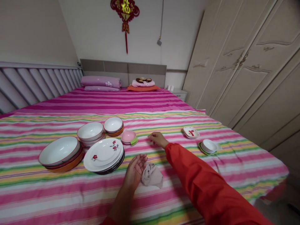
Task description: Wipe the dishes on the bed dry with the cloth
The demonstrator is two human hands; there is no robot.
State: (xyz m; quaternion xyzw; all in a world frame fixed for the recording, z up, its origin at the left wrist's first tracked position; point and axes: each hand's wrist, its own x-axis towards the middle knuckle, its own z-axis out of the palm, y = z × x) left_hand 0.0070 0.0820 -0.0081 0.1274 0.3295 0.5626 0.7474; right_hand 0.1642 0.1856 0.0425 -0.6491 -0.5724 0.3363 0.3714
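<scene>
My left hand [135,168] lies palm up on the striped bedspread, fingers loosely curled on a crumpled beige cloth [152,175] beside it. My right hand [157,138], in a red sleeve, reaches forward and rests knuckles-down on the bed, fingers curled, just right of a small pink bowl [128,136]. What the right fingers hold, if anything, is hidden. A stack of white flowered plates [103,154] sits left of my left hand.
Stacked large bowls [59,153] and two stacks of white bowls [91,132] [113,125] stand at left. A small square dish [191,132] and a stack of small dishes [209,146] sit at right. Pillows [100,82] lie by the headboard; wardrobe [246,62] at right.
</scene>
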